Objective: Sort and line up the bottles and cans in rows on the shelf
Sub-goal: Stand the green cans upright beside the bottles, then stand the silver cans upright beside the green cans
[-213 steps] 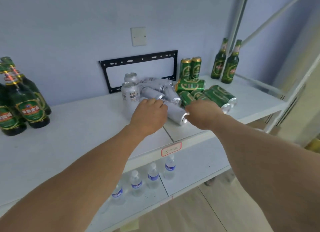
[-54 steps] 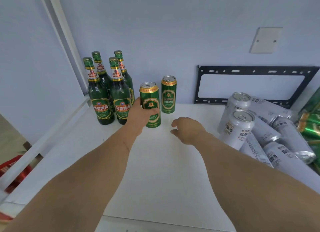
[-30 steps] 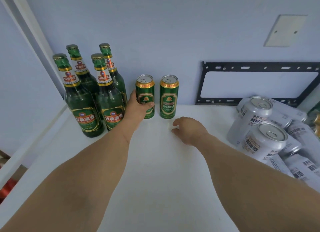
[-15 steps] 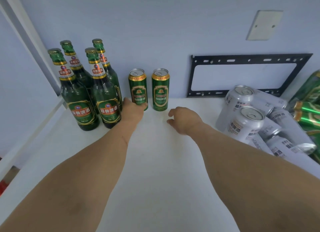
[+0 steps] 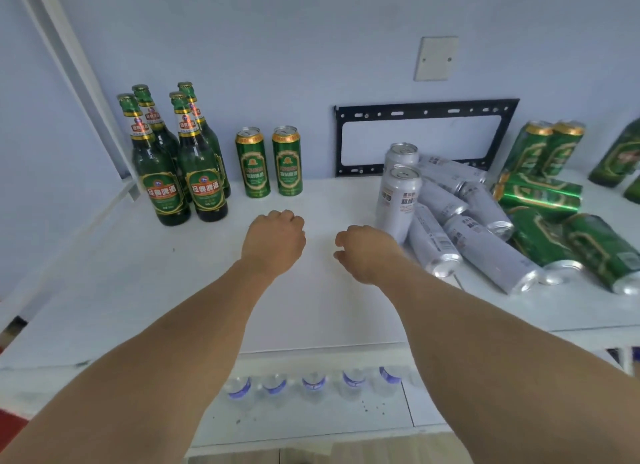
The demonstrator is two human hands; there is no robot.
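Note:
Two green cans (image 5: 252,162) (image 5: 287,160) stand upright side by side at the back of the white shelf (image 5: 138,273). Left of them stand several green beer bottles (image 5: 180,162). My left hand (image 5: 273,242) hovers over the shelf in front of the cans, fingers loosely curled, holding nothing. My right hand (image 5: 367,249) is beside it, also empty with loosely curled fingers. To the right, two silver cans (image 5: 398,200) stand upright next to a pile of lying silver cans (image 5: 460,228) and lying green cans (image 5: 568,242).
A black wall bracket (image 5: 426,107) hangs behind the shelf. Two more green cans (image 5: 543,148) and a green bottle (image 5: 620,155) stand at the back right. Small water bottles (image 5: 311,387) line the lower shelf. A white upright post (image 5: 69,65) stands at left.
My left hand has let go of the left green can, which now stands beside the other, and drew back toward me. The view shifted to take in the pile on the right.

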